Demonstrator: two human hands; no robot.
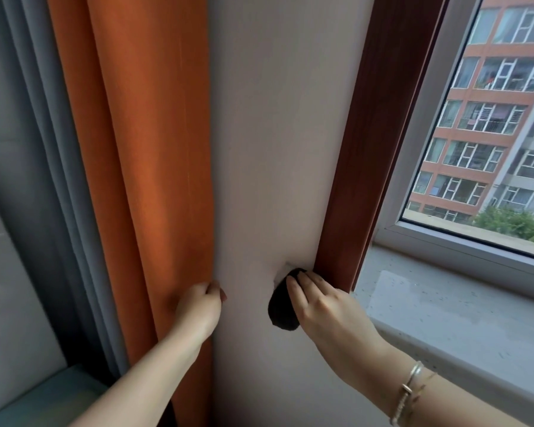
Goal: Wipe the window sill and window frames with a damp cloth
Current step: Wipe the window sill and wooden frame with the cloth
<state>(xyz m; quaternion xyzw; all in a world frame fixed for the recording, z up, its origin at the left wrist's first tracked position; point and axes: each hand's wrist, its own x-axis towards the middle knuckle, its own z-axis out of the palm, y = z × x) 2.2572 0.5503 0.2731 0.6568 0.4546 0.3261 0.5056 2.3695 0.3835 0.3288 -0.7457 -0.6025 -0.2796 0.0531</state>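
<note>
My right hand [321, 306] presses a dark brown cloth [282, 308] flat against the white wall, right beside the lower end of the brown wooden window frame [376, 143]. Its fingers lie straight over the cloth and their tips touch the frame's edge. A small white plate on the wall peeks out above the cloth. My left hand [199, 306] grips the edge of the orange curtain [142, 149] and holds it to the left, off the wall. The grey speckled stone window sill [450, 303] runs to the right of the frame, below the white inner window frame [429, 238].
A grey curtain [43, 149] hangs left of the orange one. A teal cushioned surface [43, 399] lies at the bottom left. Through the glass [490, 118] I see a brick apartment block and trees. A bracelet circles my right wrist.
</note>
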